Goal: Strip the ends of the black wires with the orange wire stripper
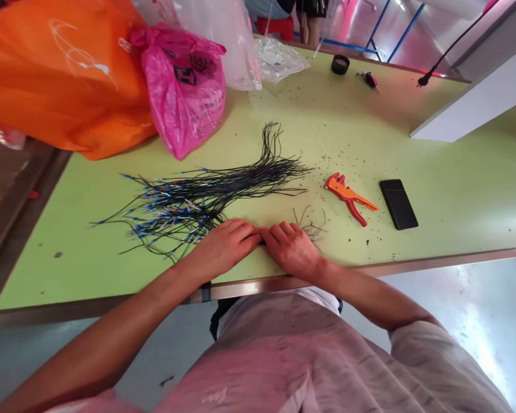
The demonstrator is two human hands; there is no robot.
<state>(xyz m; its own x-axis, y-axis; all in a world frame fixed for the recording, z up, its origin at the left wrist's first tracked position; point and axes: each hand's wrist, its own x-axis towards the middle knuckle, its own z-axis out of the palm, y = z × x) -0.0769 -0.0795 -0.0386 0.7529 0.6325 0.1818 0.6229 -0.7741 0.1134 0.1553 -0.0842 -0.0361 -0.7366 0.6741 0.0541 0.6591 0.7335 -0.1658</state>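
Observation:
A large bunch of thin black wires (258,179) lies across the green table, many of them with blue tips at the left end. In front of it my left hand (230,244) and my right hand (290,246) meet near the table's front edge, fingers curled and pressed close together. Between them a small dark bit shows, most likely part of a wire bundle. Black wires run in under my left hand from the left. Blurred loose wire ends (312,225) fan out past my right hand.
Orange-red wire strippers (348,195) and a black phone (398,204) lie to the right, among scattered black scraps. Orange (69,74) and pink (187,86) bags stand at the back left. Black tape (340,64), keys (370,80) and a white post (468,97) are farther back.

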